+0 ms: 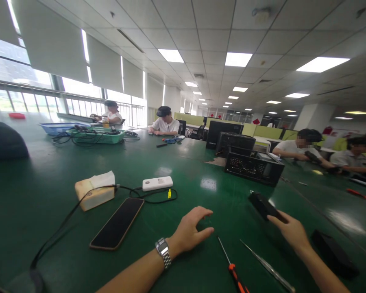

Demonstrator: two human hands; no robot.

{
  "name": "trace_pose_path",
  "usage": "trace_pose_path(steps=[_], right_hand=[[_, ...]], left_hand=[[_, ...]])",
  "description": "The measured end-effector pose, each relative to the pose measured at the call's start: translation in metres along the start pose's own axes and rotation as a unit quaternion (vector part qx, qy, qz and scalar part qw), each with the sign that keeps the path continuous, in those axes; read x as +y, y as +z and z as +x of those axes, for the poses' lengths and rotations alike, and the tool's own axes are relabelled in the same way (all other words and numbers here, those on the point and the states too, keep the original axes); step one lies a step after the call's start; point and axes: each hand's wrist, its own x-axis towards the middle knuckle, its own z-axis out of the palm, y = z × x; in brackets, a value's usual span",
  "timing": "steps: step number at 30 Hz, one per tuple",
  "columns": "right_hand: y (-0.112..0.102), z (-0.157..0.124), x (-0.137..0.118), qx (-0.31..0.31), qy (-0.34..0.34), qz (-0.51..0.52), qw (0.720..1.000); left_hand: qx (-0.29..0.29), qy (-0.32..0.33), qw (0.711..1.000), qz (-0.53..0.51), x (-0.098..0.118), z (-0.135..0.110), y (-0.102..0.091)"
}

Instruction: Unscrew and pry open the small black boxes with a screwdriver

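Left hand [189, 231]: thumb and fingers spread, low over the green worktop [70, 268]; right hand [293, 232]: pinching the near end of a black block [263, 204], which extends forward and left from the fingers. Between the two forearms, an orange-and-black screwdriver [232, 267] and a slim silver tool [268, 266]; right of the right hand, a second black block [334, 253]. Left of the left hand, a phone [118, 224]; beyond the right hand, a computer case [252, 167].

The right hand [293, 234] holds a black block [264, 204] — left hand [189, 231], fingers [205, 212] parted, near an orange-and-black screwdriver [233, 269]
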Motion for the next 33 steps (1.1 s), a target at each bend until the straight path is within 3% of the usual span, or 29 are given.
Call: trace_pose_path(steps=[2,5,8,13,17,21,24,26,28,31,33], right_hand=[[0.004,-0.035,-0.033,-0.089,-0.070,0.030,0.993],[0.011,-0.089,-0.085,-0.253,-0.244,0.041,0.935],[0.017,-0.124,-0.116,-0.285,-0.293,0.024,0.912],[0.010,-0.129,-0.122,-0.329,-0.293,0.006,0.898],[0.002,-0.129,-0.117,-0.289,-0.231,-0.082,0.926],[0.007,-0.142,-0.113,-0.312,-0.193,-0.189,0.911],[0.015,-0.141,-0.106,-0.312,-0.174,-0.202,0.912],[0.016,-0.132,-0.098,-0.296,-0.123,-0.149,0.936],[0.013,-0.121,-0.090,-0.300,-0.075,-0.021,0.951],[0.001,-0.109,-0.082,-0.312,-0.049,0.156,0.936],[-0.007,-0.106,-0.078,-0.307,-0.033,0.189,0.932]], left_hand=[[0.003,0.021,1.000,0.005,0.000,0.001,0.000],[-0.014,0.041,0.999,0.017,0.001,-0.001,-0.001],[-0.081,0.069,0.994,0.029,0.002,-0.007,-0.005],[-0.116,0.044,0.991,0.055,0.002,-0.019,-0.016],[-0.122,0.010,0.990,0.065,-0.007,-0.022,-0.024],[-0.103,-0.003,0.993,0.065,-0.012,-0.020,-0.024],[-0.078,-0.023,0.995,0.054,-0.011,-0.019,-0.021],[-0.070,-0.041,0.995,0.049,-0.010,-0.019,-0.020],[-0.070,-0.047,0.996,0.040,-0.011,-0.019,-0.018],[-0.069,-0.048,0.996,0.020,-0.012,-0.019,-0.013],[-0.069,-0.047,0.997,0.009,-0.010,-0.017,-0.008]])
